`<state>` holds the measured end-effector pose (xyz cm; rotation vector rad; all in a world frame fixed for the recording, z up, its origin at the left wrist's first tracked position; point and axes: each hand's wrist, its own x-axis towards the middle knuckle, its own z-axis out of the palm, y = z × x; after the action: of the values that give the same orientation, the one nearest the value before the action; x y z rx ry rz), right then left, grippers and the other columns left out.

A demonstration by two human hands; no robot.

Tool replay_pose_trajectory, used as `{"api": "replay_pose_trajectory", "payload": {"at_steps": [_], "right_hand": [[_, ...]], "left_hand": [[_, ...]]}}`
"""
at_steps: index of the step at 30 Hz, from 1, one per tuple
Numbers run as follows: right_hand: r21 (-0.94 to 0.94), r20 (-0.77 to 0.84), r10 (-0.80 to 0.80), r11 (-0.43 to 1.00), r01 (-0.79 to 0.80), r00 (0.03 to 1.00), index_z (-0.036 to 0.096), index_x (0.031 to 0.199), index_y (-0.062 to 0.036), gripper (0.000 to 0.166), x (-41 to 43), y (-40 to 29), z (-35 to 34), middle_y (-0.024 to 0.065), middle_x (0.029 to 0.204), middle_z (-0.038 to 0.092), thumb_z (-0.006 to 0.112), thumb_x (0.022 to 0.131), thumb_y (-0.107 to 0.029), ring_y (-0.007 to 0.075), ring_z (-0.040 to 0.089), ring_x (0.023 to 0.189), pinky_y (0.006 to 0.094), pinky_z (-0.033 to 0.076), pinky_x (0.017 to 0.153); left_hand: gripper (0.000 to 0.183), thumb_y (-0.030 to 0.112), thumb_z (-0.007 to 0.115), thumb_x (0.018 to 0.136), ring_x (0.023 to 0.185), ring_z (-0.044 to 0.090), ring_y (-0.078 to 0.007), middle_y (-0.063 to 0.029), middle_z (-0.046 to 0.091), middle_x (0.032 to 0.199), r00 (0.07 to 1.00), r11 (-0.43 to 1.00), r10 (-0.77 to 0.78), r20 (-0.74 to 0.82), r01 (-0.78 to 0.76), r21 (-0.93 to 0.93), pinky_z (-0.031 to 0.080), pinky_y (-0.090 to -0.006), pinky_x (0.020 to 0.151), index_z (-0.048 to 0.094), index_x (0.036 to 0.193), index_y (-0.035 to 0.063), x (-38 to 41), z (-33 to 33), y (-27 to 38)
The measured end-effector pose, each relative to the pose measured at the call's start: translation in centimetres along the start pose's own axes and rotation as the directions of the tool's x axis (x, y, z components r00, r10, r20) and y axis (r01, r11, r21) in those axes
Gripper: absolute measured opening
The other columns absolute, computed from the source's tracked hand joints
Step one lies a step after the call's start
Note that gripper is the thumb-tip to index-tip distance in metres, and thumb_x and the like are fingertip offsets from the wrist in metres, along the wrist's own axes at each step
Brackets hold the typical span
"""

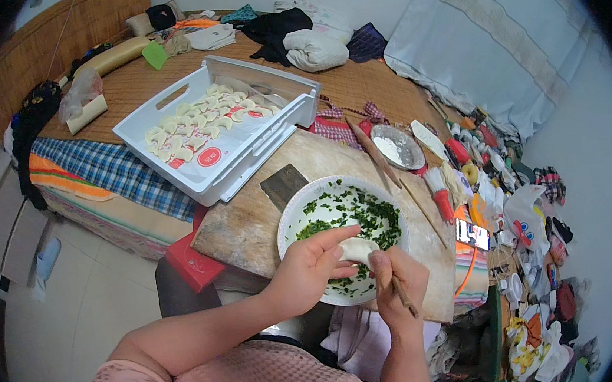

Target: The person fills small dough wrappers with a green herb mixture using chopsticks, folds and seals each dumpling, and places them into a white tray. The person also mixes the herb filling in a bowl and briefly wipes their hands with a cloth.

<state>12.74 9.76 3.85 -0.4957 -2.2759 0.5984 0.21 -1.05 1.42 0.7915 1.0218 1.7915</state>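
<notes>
Over a white bowl [287, 232] of chopped green filling, my two hands hold one folded dumpling [358, 250]. My left hand [305, 266] has its fingers and thumb around the dumpling's left end. With thumb and fingers my right hand [402, 279] pinches the right end, and a thin wooden stick [405, 295], perhaps chopsticks, is held in the same hand. The bowl stands on a floured wooden board [243, 234]. Beyond it, a white plastic drawer [141, 135] holds rows of crescent dumplings [203, 118] on a printed plastic sheet.
A dark flat blade [284, 186] lies behind the bowl. To the right are a rolling pin [371, 150], a metal bowl of flour [397, 146], a thin stick [423, 212], a red-handled brush [441, 199] and a lit phone [473, 235]. A red box [193, 261] juts out at the board's left.
</notes>
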Motion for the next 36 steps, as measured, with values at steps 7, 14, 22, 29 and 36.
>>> {"api": "replay_pose_trajectory", "payload": {"at_steps": [7, 14, 22, 29, 36], "right_hand": [[-0.058, -0.059, 0.030, 0.998, -0.034, 0.998, 0.056, 0.070, -0.0014, 0.018, 0.3, 0.3, 0.2, 0.0145, 0.063, 0.051, 0.062, 0.085, -0.008, 0.0301, 0.052, 0.052, 0.0359, 0.040, 0.049], [0.070, -0.090, 0.089, 0.994, -0.083, 0.992, 0.055, 0.069, 0.0002, 0.021, 0.4, 0.4, 0.0, 0.0130, 0.059, 0.051, 0.062, 0.086, -0.008, 0.0261, 0.050, 0.049, 0.0343, 0.040, 0.049], [0.055, -0.129, 0.070, 0.996, -0.063, 0.989, 0.053, 0.067, 0.0018, 0.030, 0.3, 0.5, 0.5, 0.0110, 0.057, 0.050, 0.052, 0.093, -0.014, 0.0198, 0.047, 0.050, 0.0326, 0.036, 0.050], [0.075, -0.150, 0.048, 0.996, -0.037, 0.988, 0.052, 0.066, 0.0013, 0.032, 0.1, 0.9, 0.4, 0.0098, 0.056, 0.048, 0.049, 0.094, -0.014, 0.0192, 0.046, 0.050, 0.0329, 0.035, 0.048], [-0.015, -0.156, 0.014, 1.000, -0.016, 0.988, 0.050, 0.066, 0.0013, 0.033, -0.1, 0.8, 0.9, 0.0089, 0.056, 0.048, 0.049, 0.095, -0.015, 0.0173, 0.044, 0.050, 0.0332, 0.035, 0.048]], "left_hand": [[0.041, 0.004, 0.038, 0.097, 0.113, 0.055, -0.0202, -0.0127, 0.050, 0.129, 0.995, 0.988, -0.087, 0.047, 0.093, -0.127, 0.048, -0.0323, 0.096, 0.038, 0.138, 0.0022, 1.5, -0.2, -0.2], [0.043, 0.005, 0.039, 0.097, 0.116, 0.053, -0.0205, -0.0137, 0.051, 0.129, 1.000, 0.986, -0.011, -0.027, 0.006, -0.167, 0.047, -0.0339, 0.098, 0.035, 0.139, 0.0013, 1.7, 1.0, 0.4], [0.046, 0.004, 0.039, 0.097, 0.113, 0.053, -0.0191, -0.0140, 0.048, 0.130, 0.999, 0.961, 0.051, 0.005, -0.048, -0.272, 0.046, -0.0324, 0.096, 0.028, 0.141, -0.0009, 1.7, 1.1, -0.5], [0.048, 0.002, 0.041, 0.095, 0.113, 0.053, -0.0199, -0.0132, 0.049, 0.128, 1.000, 0.940, 0.017, -0.019, -0.023, -0.341, 0.046, -0.0323, 0.096, 0.028, 0.142, -0.0008, 2.1, 2.1, -0.2], [0.049, -0.001, 0.043, 0.093, 0.116, 0.053, -0.0199, -0.0128, 0.051, 0.131, 0.998, 0.956, 0.058, -0.033, -0.065, -0.287, 0.047, -0.0309, 0.096, 0.031, 0.141, 0.0013, 1.9, 2.2, -0.6]]}}
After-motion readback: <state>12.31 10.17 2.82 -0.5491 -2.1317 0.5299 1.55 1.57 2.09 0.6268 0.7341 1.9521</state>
